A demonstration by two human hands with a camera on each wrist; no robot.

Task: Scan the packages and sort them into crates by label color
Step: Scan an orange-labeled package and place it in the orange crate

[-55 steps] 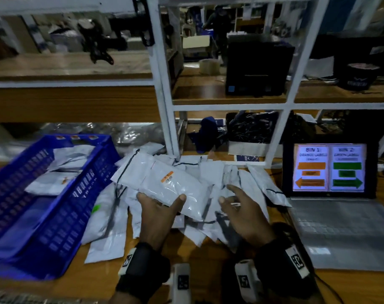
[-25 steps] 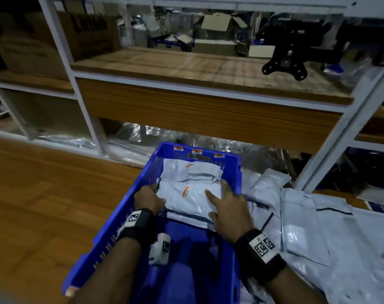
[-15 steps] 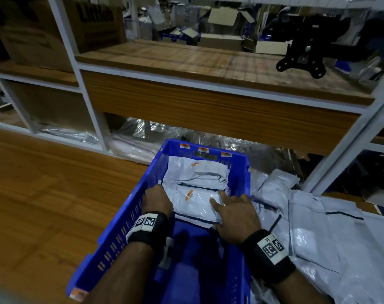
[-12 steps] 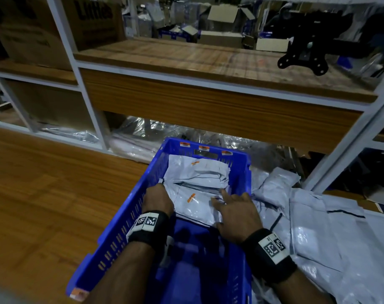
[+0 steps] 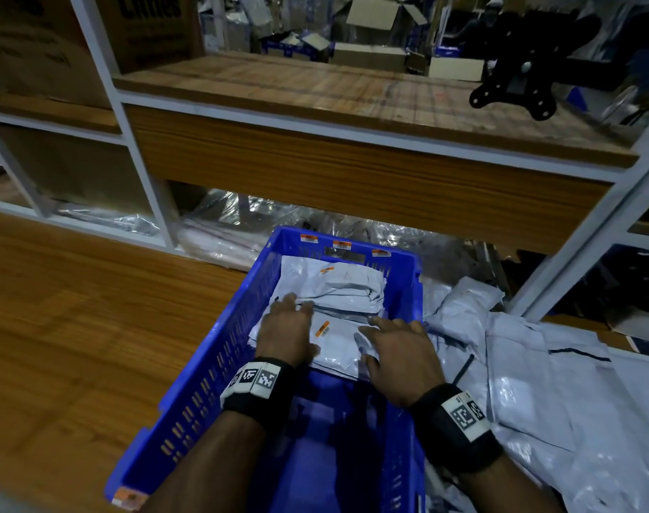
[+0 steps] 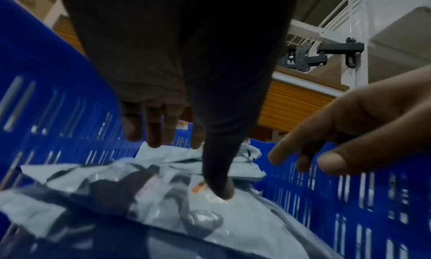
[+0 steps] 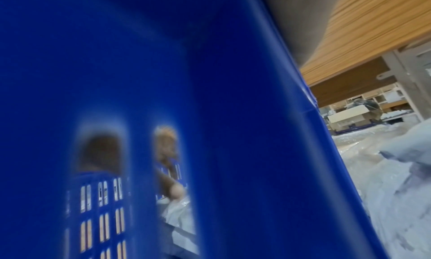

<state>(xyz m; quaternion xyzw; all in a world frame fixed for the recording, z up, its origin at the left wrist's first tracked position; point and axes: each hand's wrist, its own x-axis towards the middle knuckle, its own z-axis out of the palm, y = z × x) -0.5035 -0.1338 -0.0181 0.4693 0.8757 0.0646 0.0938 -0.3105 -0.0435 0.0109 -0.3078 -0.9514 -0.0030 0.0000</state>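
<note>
One blue crate sits at six o'clock; inside it, at least three grey packages lie stacked, two showing orange labels; three orange stickers line its far rim; at four o'clock a heap of packages too overlapped to count; two hands, left and right, each wearing one wristband.

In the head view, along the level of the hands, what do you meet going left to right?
Wooden tabletop → blue crate left wall → left hand → orange-labelled package → right hand → pile of grey packages.
</note>
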